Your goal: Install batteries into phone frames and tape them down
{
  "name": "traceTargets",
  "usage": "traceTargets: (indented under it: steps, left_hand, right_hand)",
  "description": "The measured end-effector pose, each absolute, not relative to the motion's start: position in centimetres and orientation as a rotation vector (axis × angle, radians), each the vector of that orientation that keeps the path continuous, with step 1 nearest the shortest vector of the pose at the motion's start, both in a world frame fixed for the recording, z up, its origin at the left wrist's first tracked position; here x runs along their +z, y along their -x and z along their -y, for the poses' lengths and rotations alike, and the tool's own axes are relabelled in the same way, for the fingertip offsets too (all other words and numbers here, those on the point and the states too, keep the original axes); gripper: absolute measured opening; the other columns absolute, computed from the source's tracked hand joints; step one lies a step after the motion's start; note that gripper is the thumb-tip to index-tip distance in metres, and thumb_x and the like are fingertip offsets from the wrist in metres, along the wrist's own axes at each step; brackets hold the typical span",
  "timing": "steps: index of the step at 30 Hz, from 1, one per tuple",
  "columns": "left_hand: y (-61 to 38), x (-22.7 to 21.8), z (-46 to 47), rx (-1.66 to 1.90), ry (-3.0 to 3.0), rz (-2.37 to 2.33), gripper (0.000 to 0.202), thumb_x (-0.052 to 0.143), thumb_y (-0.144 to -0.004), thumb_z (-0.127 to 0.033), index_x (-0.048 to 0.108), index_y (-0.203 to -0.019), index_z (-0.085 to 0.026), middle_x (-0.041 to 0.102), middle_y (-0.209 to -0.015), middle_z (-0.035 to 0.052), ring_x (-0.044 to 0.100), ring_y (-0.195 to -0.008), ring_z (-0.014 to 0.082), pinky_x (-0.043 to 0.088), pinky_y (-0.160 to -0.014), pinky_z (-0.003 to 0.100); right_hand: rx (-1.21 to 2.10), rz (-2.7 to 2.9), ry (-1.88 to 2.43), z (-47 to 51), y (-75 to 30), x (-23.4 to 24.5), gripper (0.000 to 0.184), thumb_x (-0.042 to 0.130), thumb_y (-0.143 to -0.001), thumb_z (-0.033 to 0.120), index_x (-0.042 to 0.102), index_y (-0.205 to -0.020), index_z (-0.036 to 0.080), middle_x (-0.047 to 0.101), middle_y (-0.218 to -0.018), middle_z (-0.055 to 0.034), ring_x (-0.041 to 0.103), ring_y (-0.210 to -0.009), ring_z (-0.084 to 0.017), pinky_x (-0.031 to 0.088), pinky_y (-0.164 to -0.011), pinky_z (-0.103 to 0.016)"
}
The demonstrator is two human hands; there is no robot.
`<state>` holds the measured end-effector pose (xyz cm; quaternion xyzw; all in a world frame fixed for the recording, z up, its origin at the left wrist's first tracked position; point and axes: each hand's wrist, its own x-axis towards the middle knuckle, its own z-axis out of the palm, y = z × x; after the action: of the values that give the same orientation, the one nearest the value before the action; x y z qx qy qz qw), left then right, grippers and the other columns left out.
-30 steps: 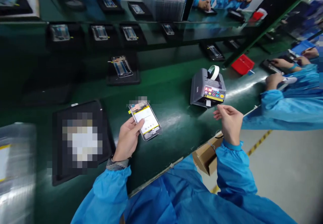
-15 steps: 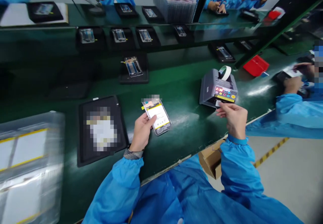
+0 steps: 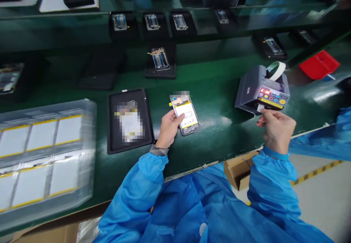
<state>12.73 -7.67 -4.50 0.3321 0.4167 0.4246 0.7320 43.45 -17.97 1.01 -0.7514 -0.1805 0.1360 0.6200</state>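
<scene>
My left hand point(image 3: 169, 129) grips a smartphone point(image 3: 185, 114) lying face down on the green bench, its back open and showing a yellow-edged white panel. My thumb rests on the phone's lower part. My right hand point(image 3: 276, 131) is at the front of a grey electric tape dispenser point(image 3: 261, 89), and its finger and thumb pinch a small white tape strip point(image 3: 260, 107) at the outlet. A roll of tape stands on top of the dispenser.
A black tray point(image 3: 130, 120) with a pixelated item lies left of the phone. Further left is a transparent plastic tray point(image 3: 44, 159) of white panels. Black trays with phones line the belt and shelf beyond. A red tray point(image 3: 319, 64) lies right, and a cardboard box point(image 3: 238, 171) sits below the bench edge.
My view has swung left, bringing the transparent tray fully in and dropping the co-worker at right. My right hand has moved from just below the dispenser to its outlet, pinching the tape strip.
</scene>
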Motion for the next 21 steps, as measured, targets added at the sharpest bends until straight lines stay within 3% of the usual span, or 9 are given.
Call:
traceTargets:
  steps: [10,14,21]
  left_hand:
    - [-12.6,-4.9,7.6,0.933,-0.733,-0.917,0.061,0.093,-0.066,-0.042,0.070,-0.114,-0.013,0.075,-0.122,0.0157,0.072,-0.111,0.0322,0.059,-0.097,0.045]
    - [-12.8,-4.9,7.7,0.923,-0.756,-0.895,0.062,0.092,-0.068,-0.043,0.070,-0.116,-0.013,0.074,-0.125,0.0156,0.071,-0.114,0.0326,0.058,-0.099,0.045]
    - [-13.0,-5.0,7.8,0.948,-0.804,-0.852,0.061,0.093,-0.068,-0.043,0.070,-0.116,-0.014,0.074,-0.125,0.0151,0.070,-0.115,0.0319,0.057,-0.101,0.044]
  right_hand:
    - [0.377,0.426,1.676,18.5,-41.5,1.0,0.006,0.078,-0.068,0.014,0.071,-0.069,0.013,0.057,-0.050,-0.0025,0.050,-0.042,-0.013,0.039,-0.042,-0.026]
    - [0.664,0.568,1.677,19.0,-37.7,0.4,0.020,0.085,-0.069,0.030,0.073,-0.077,0.015,0.054,-0.047,0.0007,0.044,-0.039,-0.011,0.034,-0.040,-0.025]
    - [1.151,0.851,1.592,16.4,-30.2,-0.7,0.043,0.084,-0.074,0.057,0.066,-0.078,0.018,0.055,-0.048,0.0024,0.043,-0.040,-0.010,0.036,-0.042,-0.023]
